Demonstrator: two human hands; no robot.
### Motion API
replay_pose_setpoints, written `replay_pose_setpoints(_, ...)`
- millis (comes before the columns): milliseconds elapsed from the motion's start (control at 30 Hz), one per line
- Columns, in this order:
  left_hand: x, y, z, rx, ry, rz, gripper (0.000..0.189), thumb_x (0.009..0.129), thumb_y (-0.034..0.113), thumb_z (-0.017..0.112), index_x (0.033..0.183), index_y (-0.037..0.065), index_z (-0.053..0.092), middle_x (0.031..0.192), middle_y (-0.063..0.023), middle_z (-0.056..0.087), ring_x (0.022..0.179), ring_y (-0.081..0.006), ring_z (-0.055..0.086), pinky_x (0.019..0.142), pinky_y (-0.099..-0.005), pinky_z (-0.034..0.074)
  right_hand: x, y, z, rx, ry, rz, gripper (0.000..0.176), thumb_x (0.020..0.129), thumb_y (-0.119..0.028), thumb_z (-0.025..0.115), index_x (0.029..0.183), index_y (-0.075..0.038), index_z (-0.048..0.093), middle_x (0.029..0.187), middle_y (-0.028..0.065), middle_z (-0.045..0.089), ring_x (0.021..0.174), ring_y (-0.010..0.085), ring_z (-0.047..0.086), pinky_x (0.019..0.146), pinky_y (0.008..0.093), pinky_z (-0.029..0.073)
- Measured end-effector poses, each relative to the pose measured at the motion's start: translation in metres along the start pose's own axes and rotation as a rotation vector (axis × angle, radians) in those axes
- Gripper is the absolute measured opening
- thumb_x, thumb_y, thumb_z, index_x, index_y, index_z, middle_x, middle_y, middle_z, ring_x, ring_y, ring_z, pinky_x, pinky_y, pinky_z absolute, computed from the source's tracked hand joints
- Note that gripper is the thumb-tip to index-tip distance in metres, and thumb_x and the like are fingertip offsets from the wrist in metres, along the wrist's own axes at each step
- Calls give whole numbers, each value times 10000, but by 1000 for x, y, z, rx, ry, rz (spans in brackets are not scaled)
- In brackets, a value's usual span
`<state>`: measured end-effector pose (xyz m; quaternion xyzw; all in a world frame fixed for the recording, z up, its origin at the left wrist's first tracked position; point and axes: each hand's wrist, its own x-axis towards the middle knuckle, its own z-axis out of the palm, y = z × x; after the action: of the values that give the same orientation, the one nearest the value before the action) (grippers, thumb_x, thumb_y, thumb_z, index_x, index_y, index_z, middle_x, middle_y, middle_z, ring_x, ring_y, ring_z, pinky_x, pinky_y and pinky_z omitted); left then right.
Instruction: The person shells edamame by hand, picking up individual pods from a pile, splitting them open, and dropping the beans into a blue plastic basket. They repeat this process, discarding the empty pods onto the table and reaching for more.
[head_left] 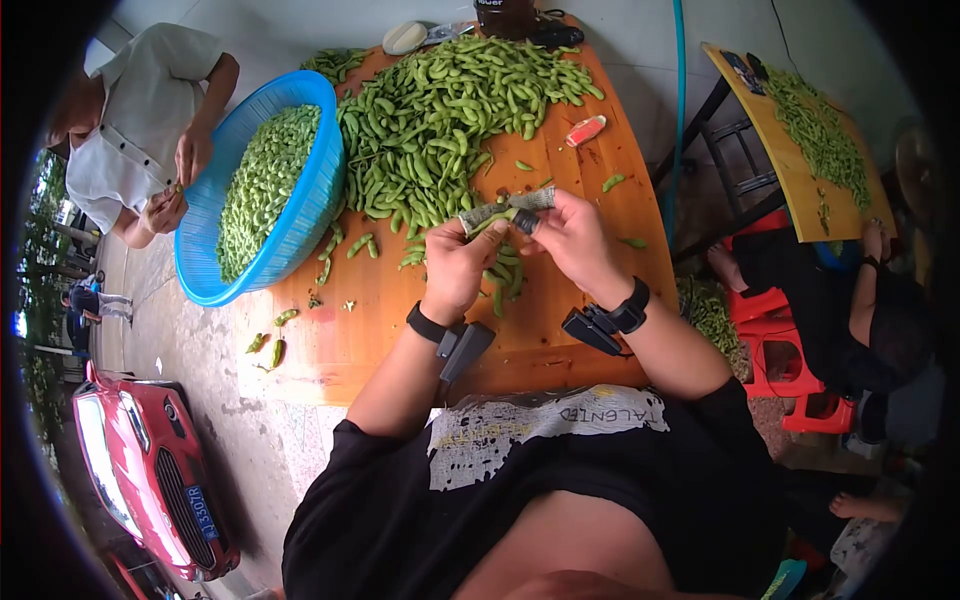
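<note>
Both my hands meet over the table, fingertips close together. Between them is a green soybean pod (497, 222), partly covered by the fingers. My left hand (455, 268) is closed, pinching the pod, with a grey covering on a finger. My right hand (582, 245) is closed at the pod's other end; it has a grey covering on a finger and a dark band on the thumb. Just beneath the hands lie several loose pods (508, 270). Beyond them spreads a large heap of pods (440, 110).
A blue basket (330, 150) of shelled beans (268, 190) stands at the left, beside a person (150, 120) working with both hands. A red-and-white packet (586, 130) lies right of the heap. Another table (770, 170) with pods and red stools (780, 350) stand at right.
</note>
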<state>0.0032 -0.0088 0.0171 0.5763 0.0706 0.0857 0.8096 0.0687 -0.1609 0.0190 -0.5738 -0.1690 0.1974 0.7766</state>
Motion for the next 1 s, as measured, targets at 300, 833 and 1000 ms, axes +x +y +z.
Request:
replay_pose_setpoints(300,-4,1,11,-235,114,-182,235,955,146,598,790,-10,662,641,-32,596,479,-58,391,440,-223,282,-6,-11,6,-551,22,-538,266,793,73,655,1055,26,654,912,102,655,770,155,679,661,260,560)
replay_pose_setpoints(833,5,-17,-1,603,74,424,238,913,192,684,839,-34,687,640,2,629,577,-64,512,516,-260,434,-8,-9,4,-689,-33,-479,422,756,86,645,1173,28,636,987,92,639,835,129,665,704,247,548)
replay_pose_setpoints(1000,1,-4,1,231,-5,81,256,914,188,683,789,-36,683,633,-2,629,570,-52,499,502,-245,420,-10,-21,3,-588,-171,-342,459,754,92,632,1208,26,612,1043,101,636,885,157,666,723,266,555)
